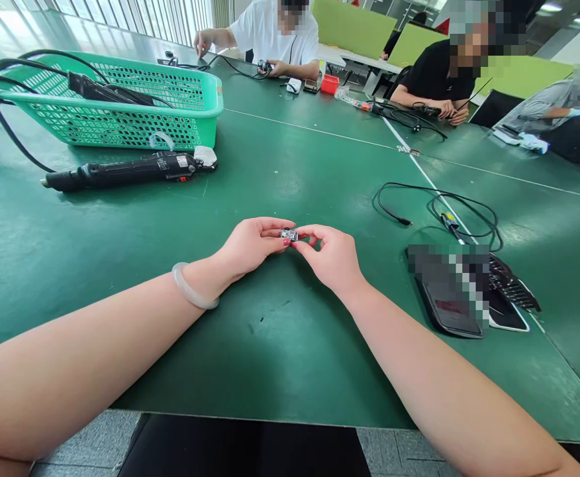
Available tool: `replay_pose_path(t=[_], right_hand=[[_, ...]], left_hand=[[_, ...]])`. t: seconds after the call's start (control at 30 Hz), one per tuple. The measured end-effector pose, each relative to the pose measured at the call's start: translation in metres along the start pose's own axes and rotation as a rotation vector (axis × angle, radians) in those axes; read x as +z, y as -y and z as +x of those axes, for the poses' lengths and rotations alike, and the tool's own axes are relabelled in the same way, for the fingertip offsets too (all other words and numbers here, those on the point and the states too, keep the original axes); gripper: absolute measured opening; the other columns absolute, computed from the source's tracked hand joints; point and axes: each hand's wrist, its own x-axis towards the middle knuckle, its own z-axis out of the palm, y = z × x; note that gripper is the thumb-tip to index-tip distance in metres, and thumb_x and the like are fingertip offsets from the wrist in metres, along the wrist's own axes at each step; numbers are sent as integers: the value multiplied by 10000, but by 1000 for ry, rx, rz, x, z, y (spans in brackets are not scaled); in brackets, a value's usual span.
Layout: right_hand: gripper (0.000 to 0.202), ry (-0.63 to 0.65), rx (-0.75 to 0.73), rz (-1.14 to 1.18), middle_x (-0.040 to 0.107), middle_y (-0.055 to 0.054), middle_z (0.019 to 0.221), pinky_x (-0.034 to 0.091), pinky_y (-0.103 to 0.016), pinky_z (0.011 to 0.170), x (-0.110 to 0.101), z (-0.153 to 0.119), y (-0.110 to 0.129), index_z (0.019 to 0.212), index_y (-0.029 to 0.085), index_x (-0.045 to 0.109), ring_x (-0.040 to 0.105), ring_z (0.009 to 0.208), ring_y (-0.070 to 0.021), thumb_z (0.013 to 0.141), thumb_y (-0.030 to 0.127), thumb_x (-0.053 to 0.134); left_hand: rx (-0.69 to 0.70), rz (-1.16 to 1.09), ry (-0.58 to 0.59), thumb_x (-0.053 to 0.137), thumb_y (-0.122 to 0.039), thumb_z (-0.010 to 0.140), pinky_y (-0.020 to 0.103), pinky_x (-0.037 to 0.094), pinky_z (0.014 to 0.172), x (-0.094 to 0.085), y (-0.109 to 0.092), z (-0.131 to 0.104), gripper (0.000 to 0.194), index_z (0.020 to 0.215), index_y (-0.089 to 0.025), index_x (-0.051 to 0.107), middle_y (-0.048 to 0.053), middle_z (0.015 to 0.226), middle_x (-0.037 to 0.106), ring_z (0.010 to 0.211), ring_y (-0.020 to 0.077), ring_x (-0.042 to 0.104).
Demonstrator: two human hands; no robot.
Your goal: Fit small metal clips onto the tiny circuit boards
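Note:
Between my fingertips is a small dark circuit board (289, 234) with pale markings, held a little above the green table. My left hand (253, 245) pinches its left end between thumb and fingers. From the other side, my right hand (330, 255) grips its right end with thumb and index finger. The fingers cover much of the part, so its exact kind is hard to make out. A pale bangle (193, 288) circles my left wrist.
A black electric screwdriver (131, 170) lies by a green plastic basket (205, 103) holding cables and another dark tool. At right are a black phone (451, 305), a black hair claw clip (511, 281) and a coiled cable (488, 215). Several people sit across the table (290, 159).

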Motion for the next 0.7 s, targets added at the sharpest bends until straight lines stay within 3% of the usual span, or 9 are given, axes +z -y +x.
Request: replay_pose_path(t=[0.2, 0.47, 0.7], right_hand=[[130, -24, -8, -5, 688, 3, 743, 424, -273, 644, 4, 3, -1, 858, 218, 742, 507, 613, -120, 779, 289, 667], [128, -60, 14, 22, 718, 9, 851, 441, -280, 656, 7, 10, -10, 876, 224, 723, 493, 600, -113, 766, 238, 658], [134, -52, 22, 22, 714, 17, 849, 442, -280, 656, 7, 10, -10, 887, 227, 722, 489, 596, -109, 771, 230, 655]], left_hand=[[11, 13, -35, 674, -70, 728, 380, 486, 974, 1, -1, 0, 462, 1185, -114, 631, 95, 1039, 737, 934, 171, 684], [-4, 32, -22, 664, -57, 741, 367, 483, 1006, 3, -3, -1, 582, 1309, -96, 544, 146, 1262, 648, 1067, 197, 666], [-2, 42, -8, 657, -55, 742, 375, 488, 1007, 4, -4, -1, 590, 1317, -82, 528, 155, 1249, 652, 1107, 208, 650]])
